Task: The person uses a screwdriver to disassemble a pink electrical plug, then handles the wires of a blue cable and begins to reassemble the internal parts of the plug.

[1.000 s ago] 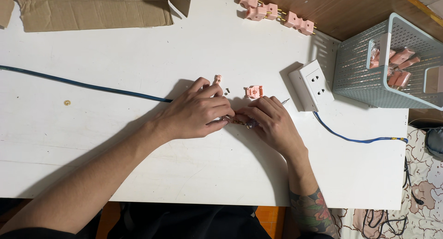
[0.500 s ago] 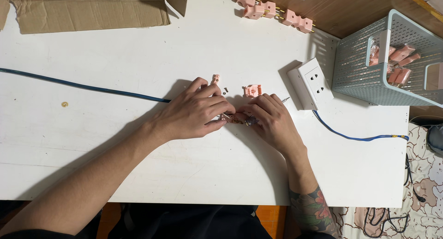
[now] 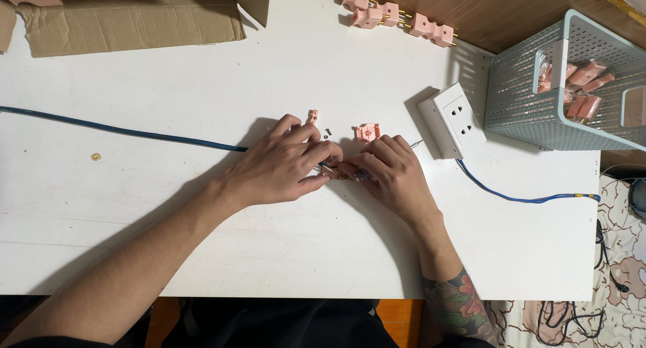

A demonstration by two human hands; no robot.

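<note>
Open white tabletop [image 3: 202, 240] near and left; obstructed rightward by white rectangular socket block [image 3: 452, 119] and grey-blue plastic mesh basket [image 3: 531, 99], leftward by thin blue cable [image 3: 121, 128], ahead by loose pink plug shell [image 3: 367, 132]

a small pink plastic plug part [image 3: 344, 175] with metal contacts is lying flat on the white table, pinched between both hands' fingertips, with the blue cable's [image 3: 121, 128] end meeting it.
</note>
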